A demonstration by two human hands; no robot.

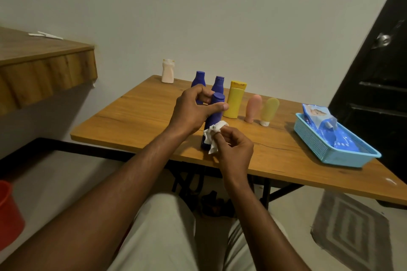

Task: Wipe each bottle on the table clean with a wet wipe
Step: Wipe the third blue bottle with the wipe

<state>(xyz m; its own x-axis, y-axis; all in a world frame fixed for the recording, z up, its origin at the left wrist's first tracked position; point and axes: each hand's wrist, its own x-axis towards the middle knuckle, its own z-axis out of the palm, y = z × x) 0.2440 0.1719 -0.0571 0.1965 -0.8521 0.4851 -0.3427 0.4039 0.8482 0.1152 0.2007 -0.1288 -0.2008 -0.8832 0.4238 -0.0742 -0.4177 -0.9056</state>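
My left hand [193, 110] grips a dark blue bottle [214, 117] near its cap, holding it upright at the middle of the wooden table [132, 114]. My right hand [234, 149] pinches a crumpled white wet wipe [214, 136] against the bottle's lower side. Behind stand two more blue bottles [198, 79] [218, 84], a yellow bottle [234, 101], a pink tube [253, 108], a pale yellow tube [269, 111] and a small white bottle [167, 71] at the far edge.
A light blue basket [317, 141] with a pack of wipes [319, 116] sits on the table's right side. A wooden shelf [44, 66] juts out at left. A red bucket [8, 213] stands on the floor at lower left; a dark door [378, 86] is at right.
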